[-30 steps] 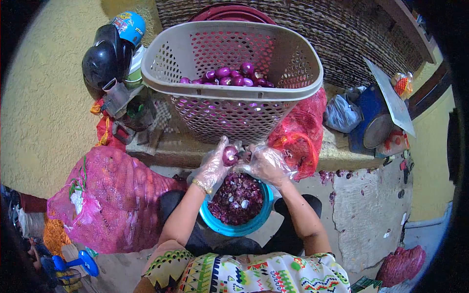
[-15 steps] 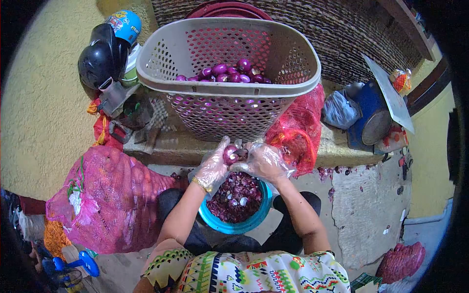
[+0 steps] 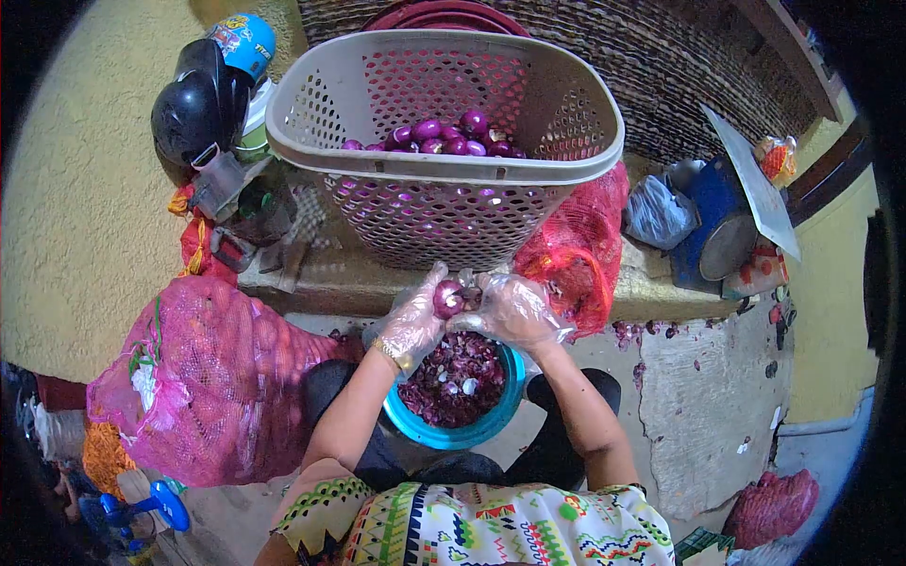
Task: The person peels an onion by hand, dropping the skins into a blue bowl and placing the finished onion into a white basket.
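My left hand point(image 3: 415, 311), in a clear plastic glove, is closed around a red onion point(image 3: 448, 299) whose purple surface shows a pale patch. Against its right side my right hand point(image 3: 514, 309), gloved the same way, pinches a dark flap that looks like onion skin point(image 3: 470, 298). Its fingertips are partly hidden. Below both hands a blue basin point(image 3: 459, 440) holds a heap of dark purple onion skins point(image 3: 453, 391) with a few pale pieces on top. Just beyond the hands, a beige perforated basket point(image 3: 444, 170) contains several shiny peeled red onions point(image 3: 453, 137).
A full pink mesh sack point(image 3: 236, 387) bulges at my left. Behind my right hand lies a red mesh bag point(image 3: 585, 255) on the concrete ledge point(image 3: 661, 292). Helmets point(image 3: 189, 118) stand at back left, a blue drum point(image 3: 713, 226) at back right. Skins litter the floor.
The view has shifted slightly. Both hands keep their hold at nearly the same spot, and the onion has turned a little between them.
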The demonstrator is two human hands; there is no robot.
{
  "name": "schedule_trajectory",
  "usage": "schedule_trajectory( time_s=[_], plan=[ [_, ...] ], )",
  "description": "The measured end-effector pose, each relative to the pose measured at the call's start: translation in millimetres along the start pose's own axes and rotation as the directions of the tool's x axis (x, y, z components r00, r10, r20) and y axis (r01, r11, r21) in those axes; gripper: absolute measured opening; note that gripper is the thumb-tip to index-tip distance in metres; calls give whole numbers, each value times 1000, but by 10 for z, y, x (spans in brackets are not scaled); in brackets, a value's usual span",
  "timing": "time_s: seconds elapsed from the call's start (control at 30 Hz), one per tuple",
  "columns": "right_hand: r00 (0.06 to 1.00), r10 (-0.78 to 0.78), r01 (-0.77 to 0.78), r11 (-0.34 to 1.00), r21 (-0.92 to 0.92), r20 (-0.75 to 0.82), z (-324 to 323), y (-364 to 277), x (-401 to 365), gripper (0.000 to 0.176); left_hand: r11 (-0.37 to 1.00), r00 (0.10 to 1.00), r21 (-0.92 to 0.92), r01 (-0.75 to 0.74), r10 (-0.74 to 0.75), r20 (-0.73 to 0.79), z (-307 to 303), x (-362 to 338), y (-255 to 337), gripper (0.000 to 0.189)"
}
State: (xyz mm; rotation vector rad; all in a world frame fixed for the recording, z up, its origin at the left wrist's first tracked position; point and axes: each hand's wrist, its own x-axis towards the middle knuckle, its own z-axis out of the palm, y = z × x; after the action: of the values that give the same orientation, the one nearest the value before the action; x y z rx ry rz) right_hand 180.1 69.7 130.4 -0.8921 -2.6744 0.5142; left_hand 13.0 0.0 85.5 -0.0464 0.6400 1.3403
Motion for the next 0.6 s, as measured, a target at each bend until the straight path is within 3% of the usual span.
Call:
schedule_trajectory(
  time_s=[0.2, 0.4, 0.6],
  plan=[
    [1000, 1, -2, 1000, 10, 14, -42, -37, -1, 67, 993, 998, 114, -24, 30, -53, 70, -82, 37, 37],
    [999, -33, 33, 999, 8, -9, 47, 18, 11, 68, 994, 995, 103, -42, 51, -91, 58, -58, 2, 36],
    [998, -36, 36, 999, -3, -60, 63, -38, 0, 66, 996, 999, 91, -25, 28, -27, -81, 14, -3, 36]
  ],
)
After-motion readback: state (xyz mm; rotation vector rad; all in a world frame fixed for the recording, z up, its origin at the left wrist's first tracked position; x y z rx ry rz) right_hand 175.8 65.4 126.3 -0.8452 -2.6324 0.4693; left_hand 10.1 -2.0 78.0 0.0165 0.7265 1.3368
